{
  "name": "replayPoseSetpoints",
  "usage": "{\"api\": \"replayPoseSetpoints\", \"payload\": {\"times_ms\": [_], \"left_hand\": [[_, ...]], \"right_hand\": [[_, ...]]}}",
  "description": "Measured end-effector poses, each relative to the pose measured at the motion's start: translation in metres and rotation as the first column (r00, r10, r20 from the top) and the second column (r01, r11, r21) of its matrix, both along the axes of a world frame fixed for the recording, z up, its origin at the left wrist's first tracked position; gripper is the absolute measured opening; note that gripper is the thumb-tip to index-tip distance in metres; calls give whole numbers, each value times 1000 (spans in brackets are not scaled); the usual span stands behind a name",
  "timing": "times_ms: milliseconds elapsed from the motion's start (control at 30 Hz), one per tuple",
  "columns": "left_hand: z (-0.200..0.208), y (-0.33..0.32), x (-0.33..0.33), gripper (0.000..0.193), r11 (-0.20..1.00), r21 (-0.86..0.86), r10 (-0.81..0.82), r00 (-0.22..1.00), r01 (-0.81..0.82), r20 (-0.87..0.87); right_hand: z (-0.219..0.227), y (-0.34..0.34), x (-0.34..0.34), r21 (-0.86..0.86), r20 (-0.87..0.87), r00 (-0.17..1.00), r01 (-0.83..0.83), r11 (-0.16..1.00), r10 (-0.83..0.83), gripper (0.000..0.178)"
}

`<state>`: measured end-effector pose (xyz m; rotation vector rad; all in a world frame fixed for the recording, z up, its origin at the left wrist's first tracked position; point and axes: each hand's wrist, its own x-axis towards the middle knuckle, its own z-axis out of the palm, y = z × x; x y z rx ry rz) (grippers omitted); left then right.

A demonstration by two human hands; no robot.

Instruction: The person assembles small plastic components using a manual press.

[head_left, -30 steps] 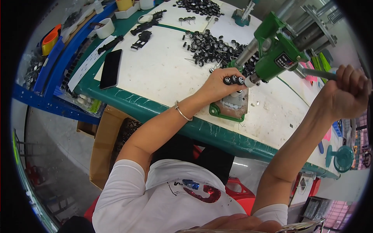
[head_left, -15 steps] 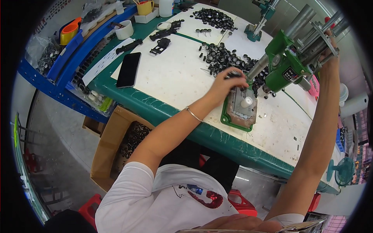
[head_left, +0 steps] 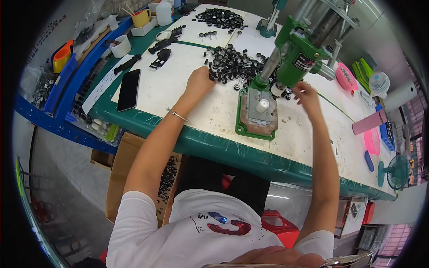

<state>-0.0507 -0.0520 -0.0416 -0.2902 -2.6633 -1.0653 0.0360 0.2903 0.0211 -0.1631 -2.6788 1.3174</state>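
My left hand (head_left: 199,81) reaches across the white tabletop (head_left: 178,85) to the near edge of a heap of small black wheel-like parts (head_left: 234,60), its fingers curled down onto a few of them. My right hand (head_left: 306,93) hovers with fingers apart just right of the ram of the green hand press (head_left: 292,47), holding nothing I can see. Under the ram lies the press's green base plate (head_left: 243,127), with a small white cylinder (head_left: 262,105) standing on its grey block. A few loose black parts (head_left: 286,93) lie beside the right hand.
A black phone (head_left: 128,89) lies at the left of the table, with a white cup (head_left: 120,46), a yellow cup (head_left: 141,18) and black toy pieces (head_left: 163,47) behind it. Pink baskets (head_left: 344,77) and small fans (head_left: 379,82) sit at the right. A cardboard box (head_left: 123,165) stands under the table's edge.
My left hand left the press base and moved left and back to the heap of black parts. My right hand came off the raised lever and dropped beside the ram.
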Motion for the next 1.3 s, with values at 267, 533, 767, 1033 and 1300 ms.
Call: {"api": "replayPoseSetpoints", "payload": {"times_ms": [267, 533, 767, 1033, 1300], "left_hand": [[19, 2, 28, 29, 981, 193, -50, 996, 35, 77], [37, 41, 66, 21, 376, 926, -518, 837, 39, 175], [37, 61, 78, 23, 371, 915, -650, 748, 158, 135], [36, 54, 82, 27, 375, 918, -631, 761, 126, 154], [37, 53, 87, 24, 384, 915, -628, 763, 128, 157]], "right_hand": [[-33, -25, 20, 381, -220, 975, 111, 918, -27, 18], [-14, -35, 27, -294, -206, 978, -78, 953, 16, 17], [8, -91, 50, -419, 40, 984, -142, 897, 174, 19], [14, -95, 55, -269, 16, 981, -182, 946, 194, 25], [16, -105, 61, -287, -55, 989, -150, 946, 140, 18]]}}
